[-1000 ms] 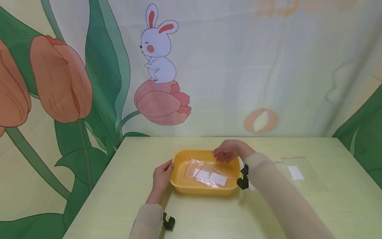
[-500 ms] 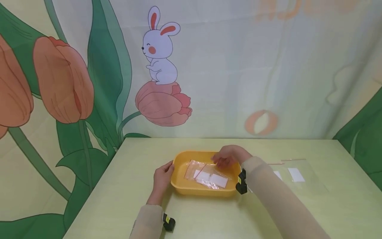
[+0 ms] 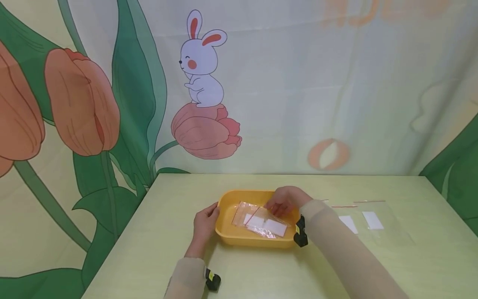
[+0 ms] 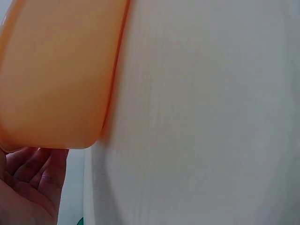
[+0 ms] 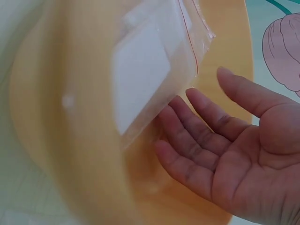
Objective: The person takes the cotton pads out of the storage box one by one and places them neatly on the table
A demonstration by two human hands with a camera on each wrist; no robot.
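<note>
Pale yellow-green table point(image 3: 149, 249) spans 4 through 6 to 8 o'clock, far edge straight. Printed backdrop point(image 3: 276, 104) rises behind, faintly creased. Large orange tulip point(image 3: 82, 104) between 9 and 10, dark green leaf point(image 3: 133, 74) beside it. White rabbit point(image 3: 204, 89) at 11, seated on pink bloom point(image 3: 203, 133). Blurred orange lettering point(image 3: 362, 20) between 1 and 2. Green foliage point(image 3: 457, 166) at 3. Light soft, diffuse.

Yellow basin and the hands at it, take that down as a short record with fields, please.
container: yellow basin on the table
contents: overlapping clear bags, red lines, white patches
left hand: holds the basin's left end
right hand: inside the basin, beside the bags; contact unclear
right of basin: further see-through bags, lying flat
</note>
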